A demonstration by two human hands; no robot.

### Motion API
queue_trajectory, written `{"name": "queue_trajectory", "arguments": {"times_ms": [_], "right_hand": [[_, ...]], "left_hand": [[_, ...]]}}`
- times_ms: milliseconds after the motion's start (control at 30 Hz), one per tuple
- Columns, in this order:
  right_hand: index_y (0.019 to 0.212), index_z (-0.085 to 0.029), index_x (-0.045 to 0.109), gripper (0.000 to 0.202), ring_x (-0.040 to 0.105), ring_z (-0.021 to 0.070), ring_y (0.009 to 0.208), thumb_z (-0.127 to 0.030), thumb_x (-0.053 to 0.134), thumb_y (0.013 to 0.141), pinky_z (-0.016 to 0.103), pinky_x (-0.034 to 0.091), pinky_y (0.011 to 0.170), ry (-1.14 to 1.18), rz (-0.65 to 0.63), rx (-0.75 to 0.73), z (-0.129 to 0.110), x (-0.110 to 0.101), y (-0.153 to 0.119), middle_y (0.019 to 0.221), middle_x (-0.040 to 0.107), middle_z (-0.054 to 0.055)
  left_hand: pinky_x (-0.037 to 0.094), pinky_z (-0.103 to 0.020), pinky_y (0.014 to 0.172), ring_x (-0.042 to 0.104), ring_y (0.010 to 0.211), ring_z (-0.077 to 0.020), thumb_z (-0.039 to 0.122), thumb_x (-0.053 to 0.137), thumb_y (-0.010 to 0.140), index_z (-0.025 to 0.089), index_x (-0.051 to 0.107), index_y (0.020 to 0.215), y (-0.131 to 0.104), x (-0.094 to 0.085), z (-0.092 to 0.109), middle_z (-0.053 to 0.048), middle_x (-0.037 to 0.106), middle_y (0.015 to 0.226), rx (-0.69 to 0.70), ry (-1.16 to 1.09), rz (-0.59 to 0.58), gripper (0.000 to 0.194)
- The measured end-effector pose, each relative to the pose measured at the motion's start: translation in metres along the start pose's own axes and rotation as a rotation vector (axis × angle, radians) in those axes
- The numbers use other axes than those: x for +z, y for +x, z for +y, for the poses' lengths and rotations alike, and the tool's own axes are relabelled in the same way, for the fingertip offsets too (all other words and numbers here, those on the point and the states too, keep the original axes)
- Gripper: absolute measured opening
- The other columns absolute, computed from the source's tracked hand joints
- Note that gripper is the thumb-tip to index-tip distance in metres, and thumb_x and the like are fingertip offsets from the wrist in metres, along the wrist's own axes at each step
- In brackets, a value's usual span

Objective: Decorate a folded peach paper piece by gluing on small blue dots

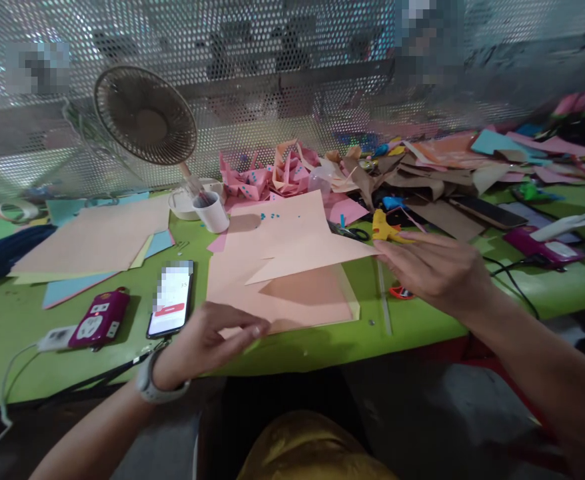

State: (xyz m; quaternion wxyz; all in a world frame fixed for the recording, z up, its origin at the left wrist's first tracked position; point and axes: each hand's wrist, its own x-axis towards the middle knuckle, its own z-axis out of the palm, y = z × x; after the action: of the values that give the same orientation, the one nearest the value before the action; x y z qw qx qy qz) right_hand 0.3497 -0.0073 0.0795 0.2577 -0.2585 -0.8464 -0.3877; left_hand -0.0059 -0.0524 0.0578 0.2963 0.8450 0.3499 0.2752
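Observation:
My right hand (435, 270) pinches the pointed corner of a peach paper sheet (312, 250) at its right end and lifts that part. The raised paper casts a shadow on the peach sheets (305, 310) stacked below. At the near left corner of that stack, my left hand (222, 337) rests with its index finger and thumb stretched over the paper's edge. Small blue bits (272, 215) lie on the upper part of the paper. Just beyond my right fingers is a yellow glue gun (385, 227). Black-handled scissors (355, 232) lie partly hidden behind the paper.
A lit phone (171, 300) and a purple power strip (100, 319) lie at left, near more paper sheets (97, 233). A white cup (211, 212) and a fan (145, 117) stand behind. Pink folded paper (272, 175) and brown scraps (422, 177) pile along the mesh wall.

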Motion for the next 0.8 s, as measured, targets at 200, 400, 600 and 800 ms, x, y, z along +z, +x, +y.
{"name": "queue_trajectory", "arguments": {"times_ms": [200,400,600,800], "right_hand": [[0.106,-0.003,0.065,0.021,0.068,0.0194,0.070,-0.006,0.061,0.086,0.039,0.058,0.082,0.046,-0.083,-0.060,-0.020,-0.010,0.000,0.084,0.075,0.011],[0.111,-0.005,0.066,0.026,0.070,0.0208,0.086,-0.007,0.048,0.092,0.043,0.056,0.092,0.076,-0.122,-0.119,-0.044,-0.022,-0.006,0.099,0.074,0.013],[0.111,-0.006,0.066,0.026,0.070,0.0228,0.096,-0.006,0.049,0.091,0.046,0.050,0.102,0.075,-0.120,-0.121,-0.036,-0.018,-0.029,0.107,0.072,0.016],[0.106,-0.016,0.066,0.022,0.072,0.0214,0.085,-0.017,0.065,0.085,0.041,0.053,0.098,0.299,-0.086,0.271,-0.007,0.002,-0.048,0.094,0.075,0.010]], "left_hand": [[0.050,-0.051,0.098,0.045,0.132,-0.0330,0.048,0.065,0.082,0.023,0.046,0.138,0.012,0.045,-0.002,-0.018,0.047,0.144,-0.283,-0.864,-0.097,0.064],[0.053,-0.049,0.094,0.067,0.105,-0.0267,0.036,0.059,0.089,0.019,0.064,0.101,0.034,0.054,-0.001,-0.008,0.072,0.108,-0.743,-1.465,0.363,0.022],[0.060,-0.037,0.083,0.068,0.100,-0.0214,0.030,0.058,0.089,0.023,0.063,0.109,0.033,0.034,0.005,-0.003,0.069,0.113,-0.617,-1.311,0.748,0.021],[0.055,-0.038,0.095,0.048,0.130,-0.0275,0.044,0.064,0.084,0.024,0.060,0.115,0.036,0.009,-0.015,-0.006,0.062,0.128,-0.304,-1.057,0.851,0.037]]}}
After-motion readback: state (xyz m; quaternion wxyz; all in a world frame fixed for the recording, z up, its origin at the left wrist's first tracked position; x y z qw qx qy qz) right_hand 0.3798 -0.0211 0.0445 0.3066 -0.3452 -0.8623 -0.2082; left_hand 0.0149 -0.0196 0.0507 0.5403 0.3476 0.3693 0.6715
